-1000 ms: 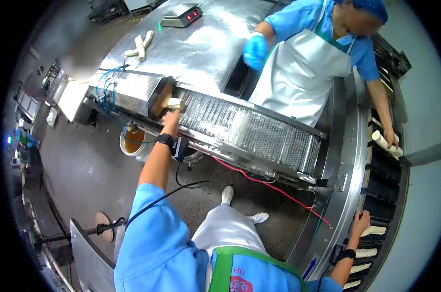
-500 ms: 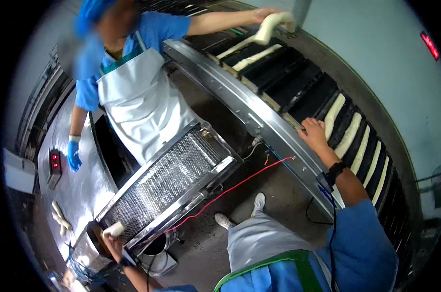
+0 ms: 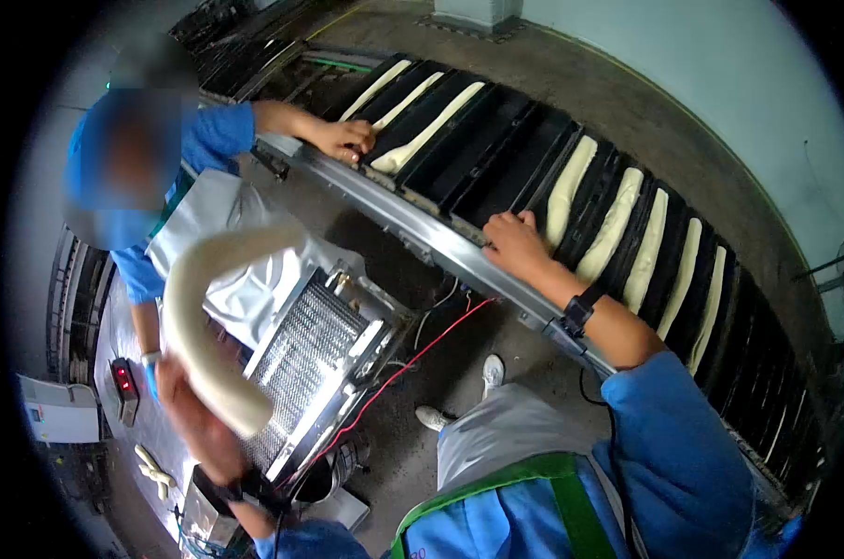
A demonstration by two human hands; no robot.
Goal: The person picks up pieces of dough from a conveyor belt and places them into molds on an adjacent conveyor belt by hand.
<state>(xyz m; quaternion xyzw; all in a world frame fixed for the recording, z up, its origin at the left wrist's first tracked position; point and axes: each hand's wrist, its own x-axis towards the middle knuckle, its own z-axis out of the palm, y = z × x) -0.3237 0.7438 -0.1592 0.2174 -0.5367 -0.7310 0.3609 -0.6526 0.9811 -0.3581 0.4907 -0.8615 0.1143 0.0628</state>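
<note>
My left hand [image 3: 201, 424], smeared by motion, is closed on a long, pale dough strip [image 3: 181, 307]. The strip hangs bent in the air above the chain-mesh belt [image 3: 312, 337]. At the conveyor's near side, my right hand [image 3: 517, 244] rests with curled fingers on the end of a black baking tray [image 3: 498, 210]. Just right of these fingers lies another dough strip [image 3: 571, 191] in its own tray. A co-worker's hand [image 3: 345, 140] is on the conveyor's near edge, close to a dough strip [image 3: 431, 128] in a tray.
A curved metal rail [image 3: 375, 196] borders the trays, several of which hold dough strips. Small dough pieces [image 3: 151, 470] lie on the metal table at the lower left, near a red-digit display [image 3: 124, 391]. A red cable [image 3: 398, 371] runs between the mesh belt and the rail.
My left hand has lifted the dough strip up from beside the mesh belt. The co-worker's strip now lies in a tray, released. My right hand stays at the tray ends.
</note>
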